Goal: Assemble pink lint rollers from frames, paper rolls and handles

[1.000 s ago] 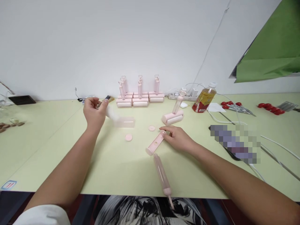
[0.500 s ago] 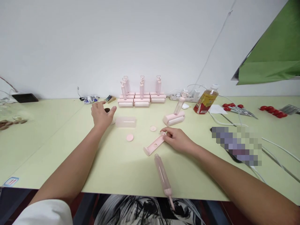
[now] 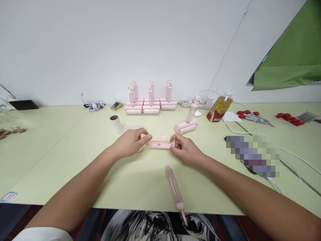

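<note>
My left hand (image 3: 131,142) and my right hand (image 3: 186,148) grip opposite ends of a pink lint roller frame (image 3: 160,144) with a round hole in its middle. The frame lies level between them, above the table. A small pink disc (image 3: 164,137) rests just beyond the frame; another is mostly covered by my left hand. A white roll (image 3: 116,125) with a brown core stands upright behind my left hand, beside a partly hidden translucent cover (image 3: 134,127). Nearer me lies a clear handle (image 3: 173,185) with a pink end, its thin tip jutting over the table edge.
Several assembled pink lint rollers (image 3: 151,107) stand along the wall, and a single one (image 3: 186,126) stands nearer on the right. Further right are a drink bottle (image 3: 220,107), a power strip (image 3: 197,105), white cables, a blurred-out phone (image 3: 252,156) and red-handled tools (image 3: 253,116).
My left hand has left the white roll and come right to the frame's left end. The frame has turned from slanted to nearly level across, with my right hand still at its right end.
</note>
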Action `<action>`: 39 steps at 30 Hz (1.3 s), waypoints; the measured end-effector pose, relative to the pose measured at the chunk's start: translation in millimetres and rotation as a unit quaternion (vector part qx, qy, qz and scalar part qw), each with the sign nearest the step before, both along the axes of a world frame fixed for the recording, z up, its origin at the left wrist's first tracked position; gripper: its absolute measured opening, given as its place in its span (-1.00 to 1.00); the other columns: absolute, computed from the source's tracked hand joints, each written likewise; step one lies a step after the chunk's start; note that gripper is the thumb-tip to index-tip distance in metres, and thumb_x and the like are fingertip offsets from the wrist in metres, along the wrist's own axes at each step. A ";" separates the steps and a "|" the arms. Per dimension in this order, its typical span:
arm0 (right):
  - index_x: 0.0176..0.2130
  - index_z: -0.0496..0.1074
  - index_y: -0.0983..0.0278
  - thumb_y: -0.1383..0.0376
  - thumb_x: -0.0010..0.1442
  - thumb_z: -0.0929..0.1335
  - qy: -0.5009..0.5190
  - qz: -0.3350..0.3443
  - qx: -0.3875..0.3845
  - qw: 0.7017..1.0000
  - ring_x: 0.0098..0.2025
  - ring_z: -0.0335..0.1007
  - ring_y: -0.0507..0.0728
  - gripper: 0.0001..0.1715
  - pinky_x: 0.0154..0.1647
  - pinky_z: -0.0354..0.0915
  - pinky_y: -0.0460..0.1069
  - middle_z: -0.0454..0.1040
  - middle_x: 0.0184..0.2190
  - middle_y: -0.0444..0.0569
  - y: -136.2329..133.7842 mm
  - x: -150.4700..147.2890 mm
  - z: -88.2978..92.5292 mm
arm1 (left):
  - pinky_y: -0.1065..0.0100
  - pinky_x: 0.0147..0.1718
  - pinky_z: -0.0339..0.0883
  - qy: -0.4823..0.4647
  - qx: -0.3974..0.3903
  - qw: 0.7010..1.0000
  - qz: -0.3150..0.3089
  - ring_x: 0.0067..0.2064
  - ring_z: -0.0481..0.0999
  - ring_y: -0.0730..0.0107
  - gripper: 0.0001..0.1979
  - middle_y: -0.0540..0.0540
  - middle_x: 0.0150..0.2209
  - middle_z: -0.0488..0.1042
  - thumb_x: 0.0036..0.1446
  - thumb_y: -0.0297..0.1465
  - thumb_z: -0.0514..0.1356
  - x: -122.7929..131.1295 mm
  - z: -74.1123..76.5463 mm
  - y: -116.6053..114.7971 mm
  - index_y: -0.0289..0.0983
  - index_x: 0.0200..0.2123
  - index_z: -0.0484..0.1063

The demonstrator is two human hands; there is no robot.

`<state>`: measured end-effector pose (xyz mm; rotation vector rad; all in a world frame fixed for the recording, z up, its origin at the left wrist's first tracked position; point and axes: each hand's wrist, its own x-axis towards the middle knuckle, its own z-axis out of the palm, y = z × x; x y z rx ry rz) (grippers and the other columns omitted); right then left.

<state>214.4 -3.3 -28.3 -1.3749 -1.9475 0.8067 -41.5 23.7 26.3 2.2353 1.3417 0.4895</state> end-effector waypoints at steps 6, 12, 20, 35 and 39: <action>-0.19 0.31 0.24 0.27 0.19 0.32 -0.087 0.071 0.057 0.992 -0.44 0.29 0.04 -0.84 -0.40 0.11 -0.09 0.42 -0.47 -0.17 1.6 -23.5 1.1 | 0.37 -0.58 0.07 0.046 0.017 0.998 0.042 -0.55 0.36 0.35 -0.81 0.02 -0.54 0.44 0.14 -0.22 0.08 -12.5 3.2 -0.9 -0.17 -0.36 0.42; -0.08 0.40 0.27 0.24 0.29 0.25 -0.212 0.161 0.117 0.957 -0.20 0.40 0.16 -0.75 -0.23 0.15 -0.02 0.51 -0.20 0.05 25.9 -62.2 11.5 | 0.33 -0.56 0.03 0.161 0.036 0.979 0.120 -0.53 0.39 0.27 -0.80 -0.03 -0.48 0.48 0.12 -0.19 0.09 -45.7 -8.5 0.3 -0.16 -0.39 0.40; -0.05 0.33 0.27 -0.11 0.18 0.28 -0.371 0.088 0.012 0.925 -0.31 0.44 0.30 -0.43 -0.46 0.00 -0.01 0.53 -0.33 0.13 -34.2 -37.5 39.4 | 0.29 -0.47 0.18 0.231 0.117 0.959 0.115 -0.28 0.48 0.18 -0.71 -0.15 -0.15 0.42 0.21 -0.17 0.00 -58.5 -26.1 -10.6 -0.17 -0.22 0.43; -0.11 0.42 0.31 0.31 0.19 0.26 -0.280 0.083 0.016 0.956 -0.23 0.38 0.18 -0.72 -0.25 0.16 -0.01 0.45 -0.20 0.08 -13.3 -20.7 27.7 | 0.30 -0.47 0.08 0.228 0.082 0.966 0.086 -0.45 0.46 0.17 -0.55 -0.15 -0.46 0.48 0.07 0.06 0.09 -29.6 -38.2 16.3 -0.23 -0.52 0.34; -0.01 0.35 0.28 0.23 0.29 0.22 -0.254 0.087 0.024 0.963 -0.15 0.37 0.20 -0.68 -0.17 0.19 0.01 0.42 -0.11 0.08 -12.3 -23.1 30.3 | 0.30 -0.48 0.11 0.251 0.091 0.961 0.075 -0.44 0.45 0.22 -0.57 -0.12 -0.42 0.48 0.16 0.00 0.02 -28.0 -30.3 11.7 -0.23 -0.45 0.37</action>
